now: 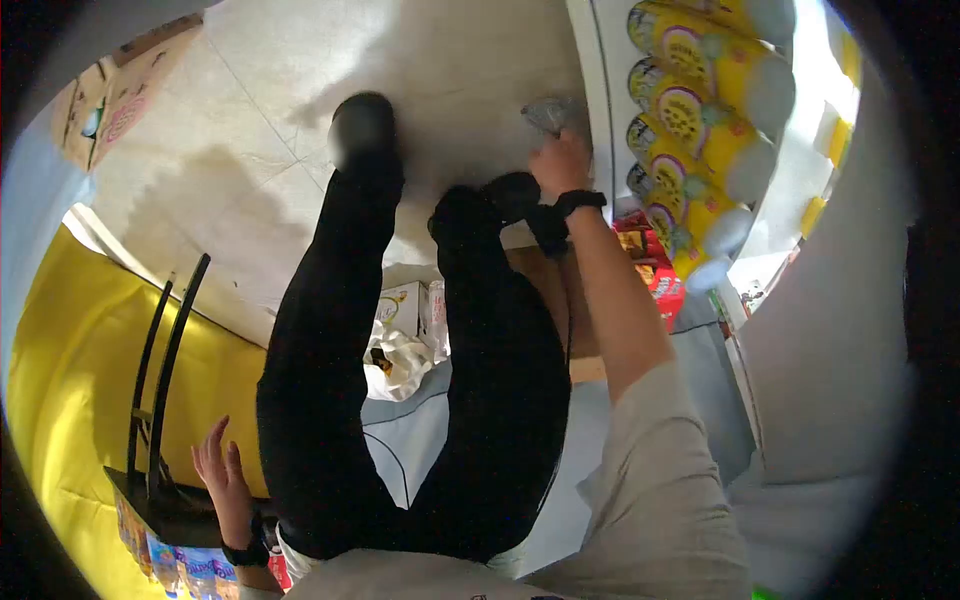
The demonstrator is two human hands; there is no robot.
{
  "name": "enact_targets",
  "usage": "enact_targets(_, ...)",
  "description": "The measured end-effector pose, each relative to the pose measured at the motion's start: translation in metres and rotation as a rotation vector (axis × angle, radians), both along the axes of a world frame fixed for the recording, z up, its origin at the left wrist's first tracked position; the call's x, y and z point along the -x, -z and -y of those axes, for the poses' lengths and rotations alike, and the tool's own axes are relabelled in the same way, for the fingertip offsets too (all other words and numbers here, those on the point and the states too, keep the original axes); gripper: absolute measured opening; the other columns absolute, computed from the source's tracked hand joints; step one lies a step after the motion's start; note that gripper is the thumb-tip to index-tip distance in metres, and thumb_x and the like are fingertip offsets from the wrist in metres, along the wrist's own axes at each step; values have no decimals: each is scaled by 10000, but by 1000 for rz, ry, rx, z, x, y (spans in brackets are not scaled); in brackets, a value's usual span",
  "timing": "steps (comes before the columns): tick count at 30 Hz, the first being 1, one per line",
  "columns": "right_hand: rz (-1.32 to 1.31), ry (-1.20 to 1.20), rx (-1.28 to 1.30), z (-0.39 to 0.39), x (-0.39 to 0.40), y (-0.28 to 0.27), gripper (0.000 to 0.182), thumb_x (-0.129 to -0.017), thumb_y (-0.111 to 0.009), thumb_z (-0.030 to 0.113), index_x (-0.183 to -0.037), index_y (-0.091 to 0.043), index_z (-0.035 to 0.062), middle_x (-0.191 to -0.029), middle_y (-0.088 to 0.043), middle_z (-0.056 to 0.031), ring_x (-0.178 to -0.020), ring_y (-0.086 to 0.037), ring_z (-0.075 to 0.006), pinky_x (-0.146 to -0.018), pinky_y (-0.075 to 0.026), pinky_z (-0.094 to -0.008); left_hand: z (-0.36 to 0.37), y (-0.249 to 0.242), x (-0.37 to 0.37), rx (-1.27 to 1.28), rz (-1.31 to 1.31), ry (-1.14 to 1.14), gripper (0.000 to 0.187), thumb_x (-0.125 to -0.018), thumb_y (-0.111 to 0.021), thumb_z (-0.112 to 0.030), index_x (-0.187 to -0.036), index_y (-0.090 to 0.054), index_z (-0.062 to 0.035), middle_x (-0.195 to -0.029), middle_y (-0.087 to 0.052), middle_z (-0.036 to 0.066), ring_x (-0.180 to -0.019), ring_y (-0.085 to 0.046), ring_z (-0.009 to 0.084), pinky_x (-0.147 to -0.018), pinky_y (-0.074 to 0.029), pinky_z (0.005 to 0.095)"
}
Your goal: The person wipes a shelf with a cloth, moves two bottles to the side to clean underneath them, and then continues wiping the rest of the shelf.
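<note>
My right hand (561, 165) reaches forward to the floor, just beyond my right shoe (512, 196). Its fingers are closed on a small grey crumpled thing (545, 114), cloth-like or a thin bag, close over the pale tiles (260, 60). Right beside this hand runs the white edge of a rack with yellow cans (690, 110) stacked in it. My left hand (222, 474) hangs low at the left with fingers spread and holds nothing. Nearest to it is the black frame (160, 400) with two upright bars.
Yellow fabric (75, 350) covers the left side. Between my legs lie a white box (401, 307) and a white plastic bag (405, 365). A red package (655, 280) stands below the cans. Bottled drinks (185, 568) sit at the lower left, a cardboard box (125, 95) at the upper left.
</note>
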State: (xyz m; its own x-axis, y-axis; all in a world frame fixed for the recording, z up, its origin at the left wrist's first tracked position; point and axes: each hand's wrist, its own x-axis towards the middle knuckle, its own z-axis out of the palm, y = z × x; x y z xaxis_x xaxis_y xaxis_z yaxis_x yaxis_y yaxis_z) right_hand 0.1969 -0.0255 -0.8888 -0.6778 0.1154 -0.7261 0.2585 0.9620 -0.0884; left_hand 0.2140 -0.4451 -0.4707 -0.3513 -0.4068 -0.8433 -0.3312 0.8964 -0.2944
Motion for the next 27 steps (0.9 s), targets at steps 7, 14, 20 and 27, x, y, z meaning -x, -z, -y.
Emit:
enact_targets(7,-140,377,164,5,40,-148,368,-721,-666,266,-932,-541,-8,-861,-598,-228,-842,-582,-406,-763,-468,-483,-11,-72,6,-142,-95,-12,348,-950,-408,-278,-1239,-497,-106,-1265,-522,74,-1231,-420,239,-1105,-113,468)
enact_targets(14,-162,448,340,-10,46,-300,591,-687,-704,253,-1116,-368,24,-940,-593,-232,-925,-575,-405,-781,-469,-466,-26,-131,12,-299,-224,84,334,-916,-485,-234,-1227,-509,-115,-1207,-550,76,-1188,-454,242,-1089,-136,480)
enact_targets(20,11,452,453,-7,32,-418,568,-734,-663,310,-1176,-442,29,-1008,-606,-249,-930,-587,-417,-809,-466,-466,-53,-180,39,-417,-314,125,350,-885,-531,-252,-1210,-521,-123,-1177,-559,97,-1174,-459,266,-1083,-144,506)
enact_targets(27,-135,328,456,14,11,-566,493,-822,-589,347,-1207,-476,61,-963,-620,-221,-903,-601,-362,-783,-459,-426,-59,-240,73,-503,-561,349,378,-867,-551,-305,-1205,-524,-136,-1141,-575,95,-1144,-484,283,-1067,-149,550)
